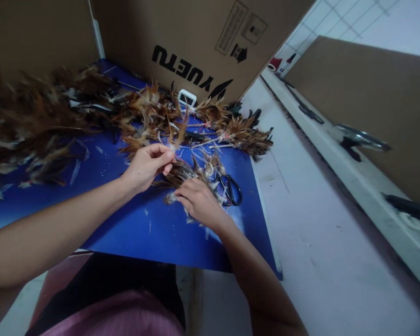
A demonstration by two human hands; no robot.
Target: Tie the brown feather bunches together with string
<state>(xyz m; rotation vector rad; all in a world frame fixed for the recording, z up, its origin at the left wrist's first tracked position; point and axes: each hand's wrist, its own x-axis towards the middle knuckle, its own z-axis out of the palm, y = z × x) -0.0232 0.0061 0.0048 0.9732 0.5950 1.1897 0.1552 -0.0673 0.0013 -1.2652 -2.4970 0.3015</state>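
Left grip (149, 166) pinching a tan feather tuft (179, 135), right grip (200, 199), its hold unclear, on the feather pile (182, 171) toward the counter's (125, 228) right edge, I should squeeze lightly, bending nothing.

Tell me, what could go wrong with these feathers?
The right hand is close to what look like scissors, partly hidden among feathers, so it might brush a blade there. The left hand seems to pinch a thin tuft by its base, which could slip or bend.
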